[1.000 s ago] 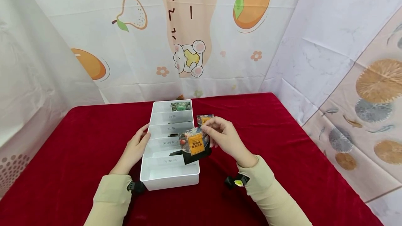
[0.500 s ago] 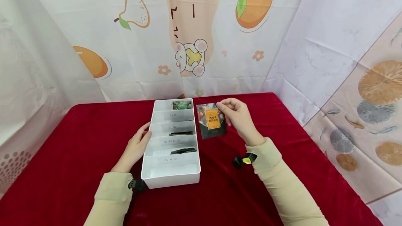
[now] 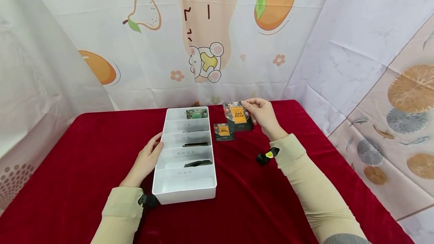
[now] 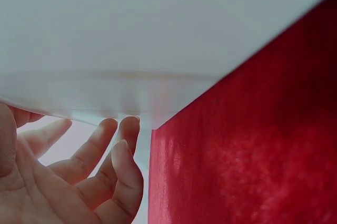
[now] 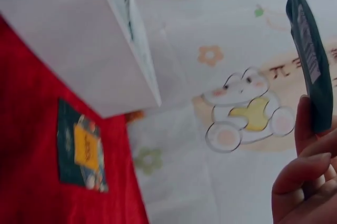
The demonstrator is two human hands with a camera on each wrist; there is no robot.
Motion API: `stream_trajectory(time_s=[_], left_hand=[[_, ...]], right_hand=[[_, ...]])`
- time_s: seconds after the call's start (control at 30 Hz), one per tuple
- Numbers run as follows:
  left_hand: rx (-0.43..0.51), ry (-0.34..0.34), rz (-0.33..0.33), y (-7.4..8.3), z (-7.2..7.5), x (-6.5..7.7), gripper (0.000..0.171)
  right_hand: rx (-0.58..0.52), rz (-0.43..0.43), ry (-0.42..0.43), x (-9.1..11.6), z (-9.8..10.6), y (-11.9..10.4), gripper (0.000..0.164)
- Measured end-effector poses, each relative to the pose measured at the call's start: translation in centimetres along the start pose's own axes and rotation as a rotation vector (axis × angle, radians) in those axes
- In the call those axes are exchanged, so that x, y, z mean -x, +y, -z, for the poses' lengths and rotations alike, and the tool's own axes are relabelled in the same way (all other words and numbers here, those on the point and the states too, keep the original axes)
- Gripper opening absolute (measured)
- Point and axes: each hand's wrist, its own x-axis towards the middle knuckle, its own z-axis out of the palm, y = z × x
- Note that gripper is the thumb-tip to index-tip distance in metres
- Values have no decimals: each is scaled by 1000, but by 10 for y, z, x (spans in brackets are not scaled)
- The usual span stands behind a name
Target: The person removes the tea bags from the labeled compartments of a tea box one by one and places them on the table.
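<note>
My right hand pinches a dark tea sachet with an orange label by its upper right corner. In the right wrist view that sachet stands up from the fingertips, seen nearly edge-on. A matching tea sachet lies flat on the red cloth, between the held one and the white divided box. Against the box's left side rests my left hand. Up close in the left wrist view, its loosely bent fingers meet the underside of the box's wall.
Labelled dividers split the box into several compartments. A green sachet sits in the farthest one, and dark sachets stand on edge in nearer ones. Red cloth covers the table; a printed curtain hangs behind it.
My right hand has carried the sachet from over the box's right edge to the far right, uncovering the sachet on the cloth. My left hand has stayed at the box.
</note>
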Motion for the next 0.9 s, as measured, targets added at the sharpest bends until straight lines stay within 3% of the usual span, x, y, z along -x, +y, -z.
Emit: stream_trajectory(time_s=[0.27,0.57,0.9], left_hand=[[5,-2,-7,-1,0,-1,55],[1,3,-2,-2,0,0,54],[11,4,3,-2,0,-1,54]], right_hand=[[42,-82,25,-21,13,17,23],[89,-177,39,-33,26,50,38],[68,-261,60,-36,28,75,32]])
